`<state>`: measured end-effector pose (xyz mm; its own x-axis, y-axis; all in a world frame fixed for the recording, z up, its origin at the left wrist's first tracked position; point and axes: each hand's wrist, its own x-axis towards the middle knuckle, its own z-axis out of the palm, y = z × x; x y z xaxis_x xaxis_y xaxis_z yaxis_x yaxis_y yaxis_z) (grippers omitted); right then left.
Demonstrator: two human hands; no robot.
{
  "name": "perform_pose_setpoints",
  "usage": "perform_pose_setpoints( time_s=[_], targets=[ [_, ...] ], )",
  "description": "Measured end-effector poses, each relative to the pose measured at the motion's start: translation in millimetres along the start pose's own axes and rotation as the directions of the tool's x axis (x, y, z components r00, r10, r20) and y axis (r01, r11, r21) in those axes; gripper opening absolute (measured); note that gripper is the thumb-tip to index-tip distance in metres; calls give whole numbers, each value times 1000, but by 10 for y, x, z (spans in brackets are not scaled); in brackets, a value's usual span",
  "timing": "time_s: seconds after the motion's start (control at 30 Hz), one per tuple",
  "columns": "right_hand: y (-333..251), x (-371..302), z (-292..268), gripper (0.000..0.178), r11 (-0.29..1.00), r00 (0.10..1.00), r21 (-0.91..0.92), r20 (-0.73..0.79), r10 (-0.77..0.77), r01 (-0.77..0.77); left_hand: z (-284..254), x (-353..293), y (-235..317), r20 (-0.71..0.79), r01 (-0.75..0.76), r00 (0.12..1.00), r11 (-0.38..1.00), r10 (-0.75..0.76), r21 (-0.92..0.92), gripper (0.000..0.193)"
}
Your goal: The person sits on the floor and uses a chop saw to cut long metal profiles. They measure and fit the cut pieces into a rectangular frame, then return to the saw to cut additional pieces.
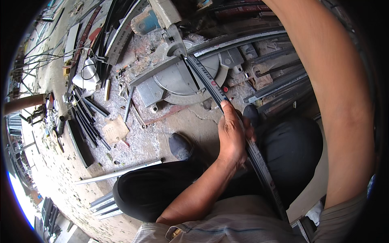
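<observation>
A long dark profile bar (208, 81) with a printed film strip slants from the saw down past my lap. My left hand (231, 135) is closed around its middle, thumb along the top. The bar's far end lies on the round grey table of a mitre saw (170, 83), close to the fence. Above that end is the saw's head (167, 14), only partly seen. My right forearm (324, 69) reaches up the right side and leaves the top of the head view, so my right hand is out of sight.
Beside my left foot (180, 146) lies a loose profile length (121, 171). Several short black offcuts (87, 117) are heaped at left, near a piece of cardboard (115, 128). Long profiles (279, 87) are stacked right of the saw. Metal shavings cover the floor around it.
</observation>
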<state>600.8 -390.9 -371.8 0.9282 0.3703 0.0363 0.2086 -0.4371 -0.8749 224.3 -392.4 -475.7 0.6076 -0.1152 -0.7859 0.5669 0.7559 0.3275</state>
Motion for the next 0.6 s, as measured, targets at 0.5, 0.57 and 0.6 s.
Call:
perform_pose_setpoints(
  time_s=[0.5,0.57,0.6],
  targets=[
    [-108,-207,-83,27,987,999,-158,44,13,-6,19,-30,20,-10,20,1000,1000,-20,-19,59],
    [-94,-197,-79,27,989,999,-145,34,18,-13,17,-28,16,-2,23,1000,999,-23,-22,59],
    [-93,-191,-67,26,990,999,-143,29,15,-10,14,-25,17,-1,26,1000,999,-26,-25,59]
  ],
)
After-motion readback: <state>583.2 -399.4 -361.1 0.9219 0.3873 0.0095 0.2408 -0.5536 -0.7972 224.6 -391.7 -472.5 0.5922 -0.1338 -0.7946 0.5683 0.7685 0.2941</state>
